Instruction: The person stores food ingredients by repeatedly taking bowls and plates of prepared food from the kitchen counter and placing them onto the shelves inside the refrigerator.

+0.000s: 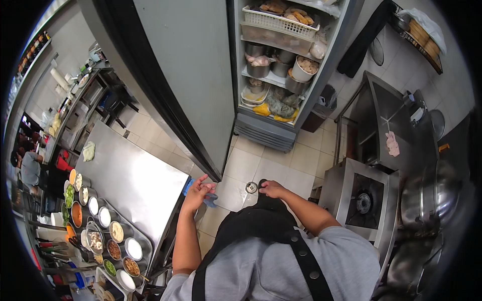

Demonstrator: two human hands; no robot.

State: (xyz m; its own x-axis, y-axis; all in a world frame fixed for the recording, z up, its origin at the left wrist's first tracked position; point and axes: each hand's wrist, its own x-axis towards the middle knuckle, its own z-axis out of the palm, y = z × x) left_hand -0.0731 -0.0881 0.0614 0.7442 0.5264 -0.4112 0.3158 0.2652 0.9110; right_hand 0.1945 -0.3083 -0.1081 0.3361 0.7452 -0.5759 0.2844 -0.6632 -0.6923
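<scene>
My left hand (200,193) is raised beside the corner of the steel table, its fingers apart and loosely bent, with nothing visible in them. Just behind it, a blue cloth (210,200) hangs by the table edge. My right hand (271,189) is closed on a bunched edge of the black apron (255,226) that I wear. Ahead stands an open refrigerator (266,131), its tall grey door (188,65) swung out to the left. Its shelves hold a white plastic basket (281,22) of food, metal pots, a white tub (305,68) and bagged items.
On the left, the steel table (140,168) carries several metal containers of ingredients and a pale cloth (89,151). A gas burner (363,202) and steel sink unit (384,120) stand right. A floor drain (251,187) lies ahead. Another person (31,168) is far left.
</scene>
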